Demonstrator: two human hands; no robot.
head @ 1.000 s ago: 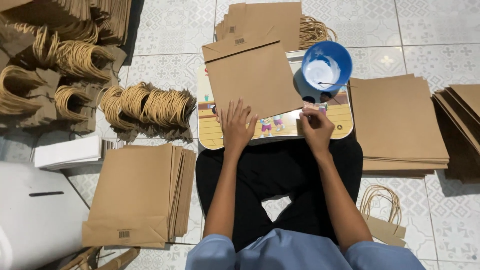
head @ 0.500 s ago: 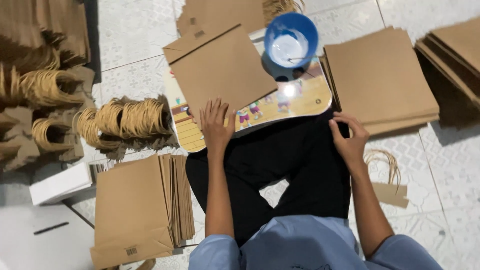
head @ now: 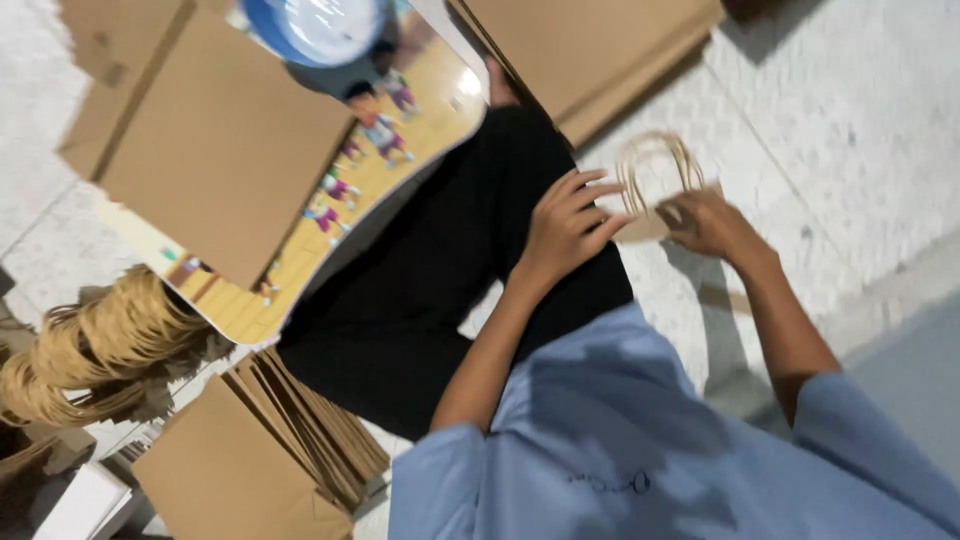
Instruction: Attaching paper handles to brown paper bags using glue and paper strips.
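Twisted-paper rope handle (head: 657, 170) with brown paper backing strip (head: 640, 226): lying on the tiled floor (head: 830, 130), just beside the right knee, below the stack of flat brown paper bags (head: 590, 45).

Handling, as judged: very light; cord loop limp and springy, easily bent out of shape; backing strip thin, creased by hard pinching. Best taken at the strip, where the two cord ends are glued, not at the loop.

Right hand (head: 712, 224): closed down over the right end of the strip, fingers curled. Pinch or mere contact not determinable; motion blur hides the fingertips.

Left hand (head: 567, 226): reached across the black-trousered leg, fingers spread and extended, tips at the left edge of the loop and strip. Nothing enclosed.

Elsewhere: lap board with cartoon print (head: 300, 260) tilted at upper left, carrying one flat brown bag (head: 220, 150) and a blue bowl (head: 315, 25); bundled handles (head: 90, 350) at far left; more flat bags (head: 270, 450) at lower left.
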